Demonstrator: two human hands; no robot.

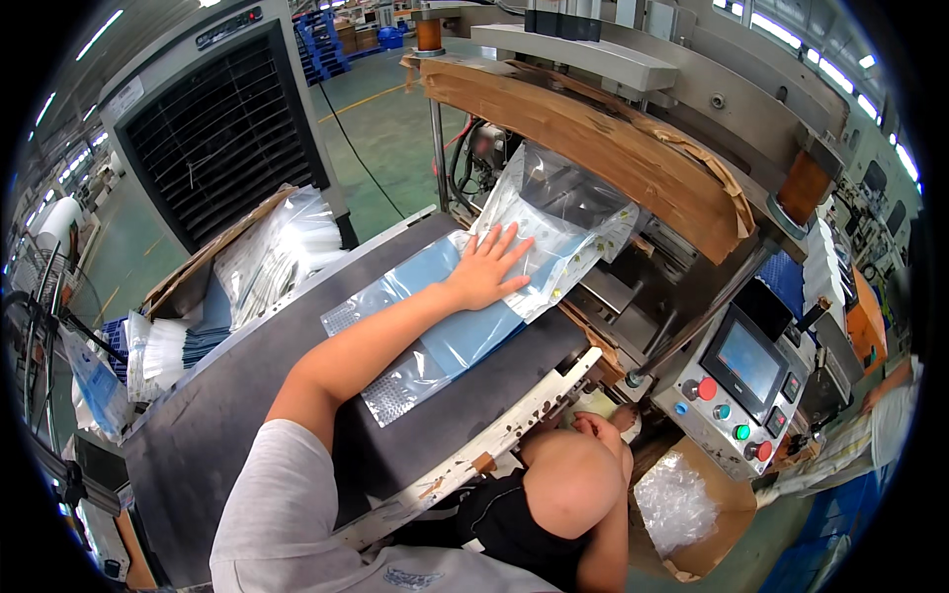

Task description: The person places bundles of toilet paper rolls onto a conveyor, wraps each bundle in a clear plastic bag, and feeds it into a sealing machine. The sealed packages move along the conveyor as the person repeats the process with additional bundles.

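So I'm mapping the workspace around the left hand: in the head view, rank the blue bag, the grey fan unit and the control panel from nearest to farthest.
1. blue bag: under the left hand, touching.
2. control panel: off to the right.
3. grey fan unit: upper left; roughly as far as the panel, too close to call.

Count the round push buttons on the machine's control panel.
5 on the control panel: blue and red at its left, pale and green along the bottom, red at right. Others may be hidden.

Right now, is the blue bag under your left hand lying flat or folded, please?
Flat: the blue bag lies spread on the dark grey table, with the left hand pressing open-palmed on its far end.
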